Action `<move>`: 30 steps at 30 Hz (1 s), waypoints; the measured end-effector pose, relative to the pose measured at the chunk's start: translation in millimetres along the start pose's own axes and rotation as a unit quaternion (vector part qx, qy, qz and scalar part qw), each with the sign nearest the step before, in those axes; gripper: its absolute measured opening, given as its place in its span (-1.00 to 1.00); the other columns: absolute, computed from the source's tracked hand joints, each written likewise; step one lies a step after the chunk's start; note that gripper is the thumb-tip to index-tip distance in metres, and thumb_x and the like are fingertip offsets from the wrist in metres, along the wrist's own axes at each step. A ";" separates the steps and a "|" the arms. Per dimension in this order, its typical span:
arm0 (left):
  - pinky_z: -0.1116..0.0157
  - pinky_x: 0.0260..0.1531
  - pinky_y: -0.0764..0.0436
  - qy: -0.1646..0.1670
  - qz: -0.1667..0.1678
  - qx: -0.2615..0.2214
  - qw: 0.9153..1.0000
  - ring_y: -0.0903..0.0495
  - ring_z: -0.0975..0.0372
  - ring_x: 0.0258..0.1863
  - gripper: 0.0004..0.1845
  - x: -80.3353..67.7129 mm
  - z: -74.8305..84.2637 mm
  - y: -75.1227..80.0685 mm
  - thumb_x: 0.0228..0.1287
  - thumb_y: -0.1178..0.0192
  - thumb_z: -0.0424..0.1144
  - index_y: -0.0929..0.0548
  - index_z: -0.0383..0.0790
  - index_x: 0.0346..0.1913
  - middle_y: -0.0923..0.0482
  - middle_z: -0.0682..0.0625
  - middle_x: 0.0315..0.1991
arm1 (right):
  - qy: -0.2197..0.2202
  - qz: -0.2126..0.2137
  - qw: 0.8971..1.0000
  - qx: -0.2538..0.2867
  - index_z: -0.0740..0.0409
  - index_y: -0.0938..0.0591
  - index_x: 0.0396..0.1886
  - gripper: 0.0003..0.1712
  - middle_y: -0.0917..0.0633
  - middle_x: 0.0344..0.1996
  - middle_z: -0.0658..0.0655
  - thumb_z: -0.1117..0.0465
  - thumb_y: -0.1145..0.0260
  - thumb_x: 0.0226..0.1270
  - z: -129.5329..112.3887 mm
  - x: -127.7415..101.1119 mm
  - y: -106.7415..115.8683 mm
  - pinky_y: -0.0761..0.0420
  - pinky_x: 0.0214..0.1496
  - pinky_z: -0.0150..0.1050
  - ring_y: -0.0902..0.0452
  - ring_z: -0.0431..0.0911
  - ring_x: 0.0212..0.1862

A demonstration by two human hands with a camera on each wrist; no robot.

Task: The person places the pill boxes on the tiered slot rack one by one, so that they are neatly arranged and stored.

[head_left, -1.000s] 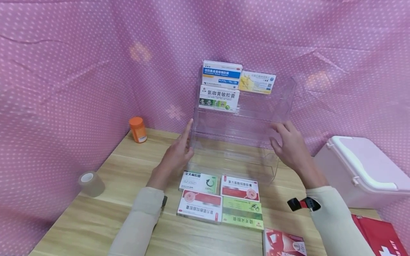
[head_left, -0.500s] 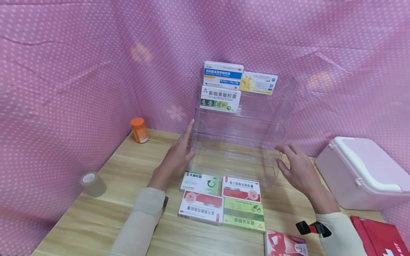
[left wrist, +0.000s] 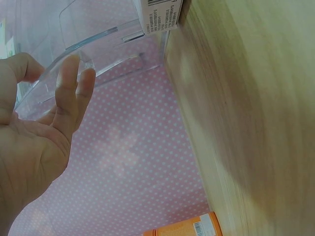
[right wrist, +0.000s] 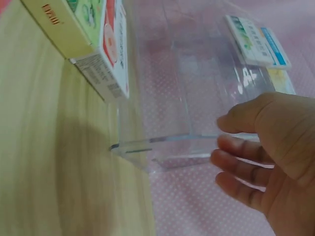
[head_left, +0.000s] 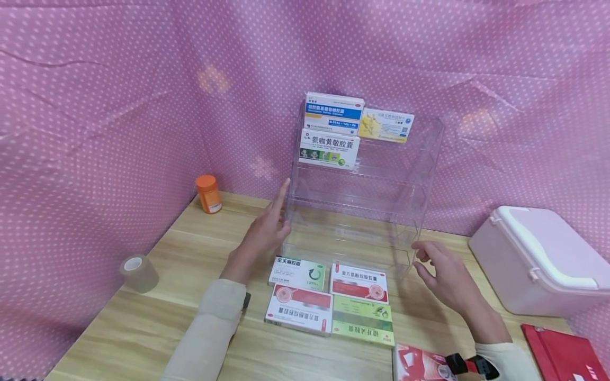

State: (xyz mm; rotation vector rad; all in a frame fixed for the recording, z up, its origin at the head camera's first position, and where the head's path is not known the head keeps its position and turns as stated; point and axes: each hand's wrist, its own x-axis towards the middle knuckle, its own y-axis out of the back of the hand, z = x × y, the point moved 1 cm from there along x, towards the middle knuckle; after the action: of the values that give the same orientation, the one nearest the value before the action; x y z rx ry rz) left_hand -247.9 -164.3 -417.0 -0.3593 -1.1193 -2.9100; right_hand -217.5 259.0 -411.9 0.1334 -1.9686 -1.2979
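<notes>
On the table: a clear acrylic tiered display rack stands upright on the light wooden tabletop, its back close to the pink dotted cloth backdrop.
Left hand: the left hand lies flat against the rack's left side wall, fingers straight and close together, pointing up; the left wrist view shows the fingertips touching the clear edge.
Right hand: the right hand hovers just beside the rack's lower right corner, fingers loosely spread and slightly bent, holding nothing; in the right wrist view a small gap shows between the fingers and the clear wall.
Rack contents: a blue and white medicine box and a yellow and white box stand on the top tier, a white box with green pictures on the tier below it.
Front of rack: four flat boxes lie in a block, a white and green one, a white and red one, a second white and red one and a green one.
Left side: an orange bottle near the backdrop, a roll of clear tape nearer the table edge.
Right side: a pale pink lidded storage box, a red case in front of it.
</notes>
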 end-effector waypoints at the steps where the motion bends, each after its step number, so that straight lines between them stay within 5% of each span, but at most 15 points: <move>1: -0.07 0.26 -0.72 -0.001 0.000 0.002 1.000 -0.59 -0.01 0.24 0.18 0.1 0.1 -0.3 0.51 -0.20 -0.40 0.38 0.58 0.71 -0.18 -0.03 0.72 | -0.004 -0.010 1.000 0.005 0.21 -0.69 0.04 -0.57 -0.71 -0.32 0.00 0.46 -0.54 0.15 1.8 -3.3 -0.7 -0.73 -0.21 -0.06 -0.70 -0.06 -0.25; 11: -0.08 0.23 -0.73 0.004 -0.001 0.010 1.000 -0.61 0.00 0.21 0.20 0.0 3.3 -0.1 0.51 -0.20 -0.39 0.41 0.65 0.68 -0.23 -0.07 0.68 | -0.071 -0.095 0.992 0.043 0.15 -0.71 -0.12 -0.78 -0.70 -0.35 -0.13 0.37 -0.52 0.27 15.5 -29.1 -3.8 -0.76 -0.23 -0.20 -0.61 -0.31 -0.28; 18: -0.05 0.14 -0.74 0.010 0.000 0.007 1.000 -0.60 0.01 0.17 0.20 -0.2 3.2 -0.3 0.50 -0.21 -0.39 0.39 0.63 0.69 -0.33 -0.09 0.60 | -0.112 -0.191 0.972 0.085 0.02 -0.69 -0.22 -0.88 -0.66 -0.41 -0.18 0.31 -0.47 0.38 22.6 -36.8 1.8 -0.66 -0.24 -0.34 -0.52 -0.41 -0.31; 24: -0.04 0.12 -0.75 0.013 -0.002 0.006 1.000 -0.61 0.01 0.17 0.21 0.1 2.9 -0.4 0.50 -0.21 -0.39 0.41 0.67 0.68 -0.38 -0.11 0.53 | -0.138 -0.316 0.928 0.145 -0.02 -0.64 -0.18 -0.91 -0.67 -0.34 -0.11 0.11 -0.41 0.51 32.1 -51.4 15.5 -0.54 -0.24 -0.37 -0.49 -0.39 -0.27; 30: -0.04 0.14 -0.76 0.010 -0.001 0.004 1.000 -0.60 0.02 0.18 0.19 0.2 1.9 -0.3 0.50 -0.21 -0.38 0.39 0.61 0.70 -0.36 -0.09 0.56 | -0.147 -0.423 0.853 0.268 0.19 -0.58 -0.01 -0.74 -0.64 -0.29 0.03 0.14 -0.40 0.52 38.3 -65.5 21.9 -0.49 -0.32 -0.39 -0.49 -0.35 -0.28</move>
State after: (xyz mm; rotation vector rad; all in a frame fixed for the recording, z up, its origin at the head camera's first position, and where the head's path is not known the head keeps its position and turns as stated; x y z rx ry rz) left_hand -247.7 -162.8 -415.8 -0.3276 -1.1290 -2.9033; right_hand -189.1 328.5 -436.2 1.2657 -2.6306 -1.2574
